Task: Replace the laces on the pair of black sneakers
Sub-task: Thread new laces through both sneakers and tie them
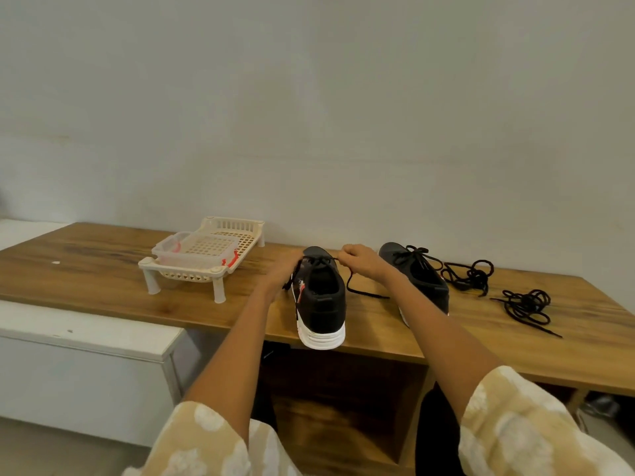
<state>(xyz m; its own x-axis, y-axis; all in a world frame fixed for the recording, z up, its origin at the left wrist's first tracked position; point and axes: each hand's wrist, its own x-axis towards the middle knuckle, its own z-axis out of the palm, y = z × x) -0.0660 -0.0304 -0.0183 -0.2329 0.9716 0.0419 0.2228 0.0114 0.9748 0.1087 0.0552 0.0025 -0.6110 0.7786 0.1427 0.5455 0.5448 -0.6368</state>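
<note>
Far left of both grips, on the tabletop: a cream plastic rack on short legs, with a clear lidded box sitting in it, well apart from the work.

Left hand against the outer side of the near sneaker, fingers hidden behind the shoe, so grip state not readable; likely there to brace the shoe against the pull. Sneaker heel-first toward the person, white sole just over the tabletop edge, probably drawn close for easy reach.

Right hand just right of the tongue, fingers curled, pinching the black lace near the top eyelets; loose end trailing down onto the wood below the wrist. By the look, unthreading the old lace, task barely begun.

Right of that grip: the second sneaker, laced, untouched. Further right, two loose coils, a braided lace bundle and a flat lace bundle, likely the replacements, laid within easy reach.
</note>
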